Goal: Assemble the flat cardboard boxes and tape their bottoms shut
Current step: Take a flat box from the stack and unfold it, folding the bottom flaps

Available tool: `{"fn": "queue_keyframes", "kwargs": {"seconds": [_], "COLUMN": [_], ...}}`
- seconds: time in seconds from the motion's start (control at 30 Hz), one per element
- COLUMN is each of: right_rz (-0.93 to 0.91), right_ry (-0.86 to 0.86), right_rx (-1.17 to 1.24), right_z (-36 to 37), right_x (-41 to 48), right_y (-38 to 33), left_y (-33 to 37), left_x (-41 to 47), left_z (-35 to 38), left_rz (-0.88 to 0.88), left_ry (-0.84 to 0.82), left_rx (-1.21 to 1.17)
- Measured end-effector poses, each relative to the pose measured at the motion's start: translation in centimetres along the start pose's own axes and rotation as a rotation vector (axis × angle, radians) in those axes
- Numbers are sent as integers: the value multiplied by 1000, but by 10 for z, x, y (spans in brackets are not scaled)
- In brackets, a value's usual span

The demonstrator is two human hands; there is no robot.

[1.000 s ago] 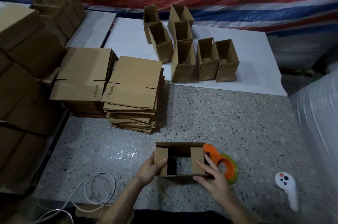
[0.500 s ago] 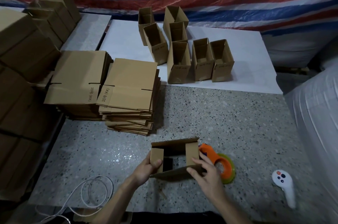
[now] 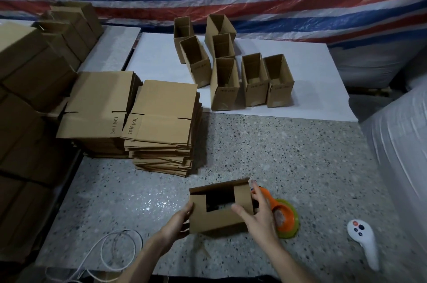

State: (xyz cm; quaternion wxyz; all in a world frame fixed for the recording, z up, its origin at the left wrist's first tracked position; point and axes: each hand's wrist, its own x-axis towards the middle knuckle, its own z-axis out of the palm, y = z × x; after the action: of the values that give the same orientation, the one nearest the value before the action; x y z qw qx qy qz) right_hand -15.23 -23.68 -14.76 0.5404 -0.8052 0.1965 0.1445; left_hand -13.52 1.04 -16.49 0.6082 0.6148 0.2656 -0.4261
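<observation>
Your left hand (image 3: 178,220) and right hand (image 3: 260,215) both grip the half-folded box (image 3: 217,217) at the tabletop's near edge, just beside the tape dispenser (image 3: 285,215). If one hand releases to take the tape, the flaps may spring open, I think. I count seven assembled boxes (image 3: 225,85) at the far edge and two flat stacks (image 3: 161,109) at the left edge.

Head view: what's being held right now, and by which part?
The cardboard box, in both hands: left hand grips its left end, right hand its right end, thumb on the near flap.
</observation>
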Motion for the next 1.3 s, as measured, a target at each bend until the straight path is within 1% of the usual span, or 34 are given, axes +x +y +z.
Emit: {"fn": "queue_keyframes", "kwargs": {"seconds": [0.07, 0.13, 0.23, 0.33, 0.4, 0.43, 0.5, 0.57, 0.67, 0.77, 0.83, 0.93, 1.0, 1.07, 1.13, 1.2, 1.3], "right_rz": [25, 86, 114, 116, 169, 254, 476, 568, 554, 516, 447, 347, 312, 291, 287, 276, 245], "right_ry": [-3, -41, -96, -114, -175, -197, -161, -112, -113, -160, -176, -129, -93, -73, -49, -39, -121], "right_rx": [-106, -160, -226, -276, -152, -26, 215, 285, 300, 360, 324, 261, 246, 218, 209, 211, 107], "right_z": [3, 4, 1, -3, -4, -3, 0, 4, 5, -1, -3, 5, 10, 11, 12, 15, 6], "right_x": [9, 18, 23, 20, 18, 18, 22, 30, 38, 39, 37, 30, 28, 28, 27, 24, 23], "right_y": [-6, -10, -10, -6, -5, -9, -18, -26, -28, -18, -9, -2, -2, -1, -2, -2, 7], "left_y": [-10, -17, -21, -15, -10, -9, -9, -8, -9, -12, -16, -24, -30, -33, -31, -26, -24], "left_x": [-2, -4, 2, 0, -2, -3, -3, -3, -2, -3, -1, 1, 2, 5, 6, 6, 6], "left_z": [-7, -8, -1, 7, 10, 11, 12, 13, 13, 14, 14, 13, 14, 17, 20, 20, 18], "left_rz": [-10, 34, 199, 302, 315, 316, 322, 329, 339, 371, 411, 462, 567, 673, 691, 692, 715], "left_ry": [-11, -28, 41, 97, 102, 103, 115, 131, 131, 168, 206, 217, 260, 307, 313, 316, 334], "left_rx": [-58, -47, -50, -88, -103, -109, -120, -136, -161, -142, -79, 1, 101, 255, 328, 345, 391]}}
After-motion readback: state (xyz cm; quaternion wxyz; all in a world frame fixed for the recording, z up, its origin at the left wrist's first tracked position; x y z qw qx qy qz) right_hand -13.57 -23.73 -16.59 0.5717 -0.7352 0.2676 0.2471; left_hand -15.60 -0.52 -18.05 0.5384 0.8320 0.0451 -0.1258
